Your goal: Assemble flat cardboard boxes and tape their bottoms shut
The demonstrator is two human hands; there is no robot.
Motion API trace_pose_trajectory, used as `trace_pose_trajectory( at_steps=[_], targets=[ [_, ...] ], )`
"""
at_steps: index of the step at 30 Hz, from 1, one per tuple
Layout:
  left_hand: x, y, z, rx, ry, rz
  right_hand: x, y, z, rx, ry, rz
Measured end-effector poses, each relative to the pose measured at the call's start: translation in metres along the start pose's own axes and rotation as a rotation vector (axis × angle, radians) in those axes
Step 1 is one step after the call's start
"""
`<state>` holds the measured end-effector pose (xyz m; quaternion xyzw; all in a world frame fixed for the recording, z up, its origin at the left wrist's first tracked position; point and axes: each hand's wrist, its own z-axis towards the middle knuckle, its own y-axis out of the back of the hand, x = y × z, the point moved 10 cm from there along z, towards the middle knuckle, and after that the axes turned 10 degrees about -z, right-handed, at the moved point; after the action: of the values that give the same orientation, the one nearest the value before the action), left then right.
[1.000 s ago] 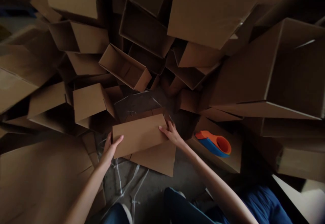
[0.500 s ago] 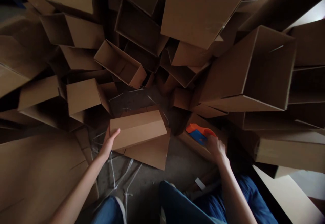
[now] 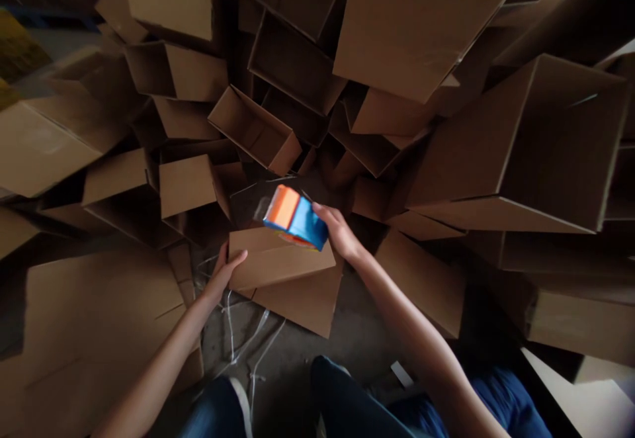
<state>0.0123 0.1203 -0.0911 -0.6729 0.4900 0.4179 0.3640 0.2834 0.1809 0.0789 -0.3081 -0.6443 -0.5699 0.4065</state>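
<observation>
Holding a tape dispenser [image 3: 296, 218] over a flat carton [image 3: 280, 259]

The right hand [image 3: 337, 229] is closed around the dispenser's blue body, fingers and thumb pinching it above the carton's top edge, near frame centre. The left hand [image 3: 225, 272] sits on the carton's left end, thumb on top, fingers spread and partly hidden; cannot tell if it clasps or only presses. A cardboard flap [image 3: 302, 302] sticks out unfolded below the carton. No tape strip visible on the carton so far. Open cardboard boxes [image 3: 526, 147] crowd the upper frame. White plastic strapping [image 3: 260, 322] lies on the concrete floor [image 3: 292, 352] at lower centre.
</observation>
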Motion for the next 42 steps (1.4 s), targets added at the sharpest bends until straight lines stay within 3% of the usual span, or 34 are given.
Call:
trace_pose_trajectory(
  at_steps=[2,5,8,11,15,17,22,26,35,42],
  targets=[
    [0.005,0.003,0.001,-0.017,0.018,0.009,0.007,-0.033,0.017,0.014,-0.028,-0.111],
    [0.011,0.007,0.001,-0.049,0.004,0.014,0.015,-0.077,0.034,0.082,0.053,-0.342],
    [0.011,0.003,0.002,-0.025,-0.029,0.001,0.008,-0.096,0.042,0.126,0.048,-0.462],
    [0.0,0.005,0.007,-0.014,-0.072,0.03,0.001,-0.094,0.044,0.129,0.001,-0.492],
    [-0.035,0.029,0.013,-0.082,-0.212,0.076,0.0,-0.089,0.041,0.122,-0.002,-0.495],
    [-0.045,0.036,0.014,-0.039,-0.187,0.014,-0.001,-0.089,0.04,0.119,-0.002,-0.494],
    [-0.046,0.018,0.002,0.203,0.034,-0.11,0.004,-0.097,0.039,0.148,0.03,-0.532],
    [-0.032,0.0,-0.01,0.282,0.161,-0.252,0.013,-0.105,0.039,0.176,0.063,-0.59],
    [-0.028,0.005,-0.017,0.17,-0.02,-0.394,0.019,-0.109,0.038,0.187,0.053,-0.709],
    [-0.035,0.009,-0.02,0.106,-0.051,-0.414,0.024,-0.111,0.036,0.191,0.066,-0.741]
  ],
)
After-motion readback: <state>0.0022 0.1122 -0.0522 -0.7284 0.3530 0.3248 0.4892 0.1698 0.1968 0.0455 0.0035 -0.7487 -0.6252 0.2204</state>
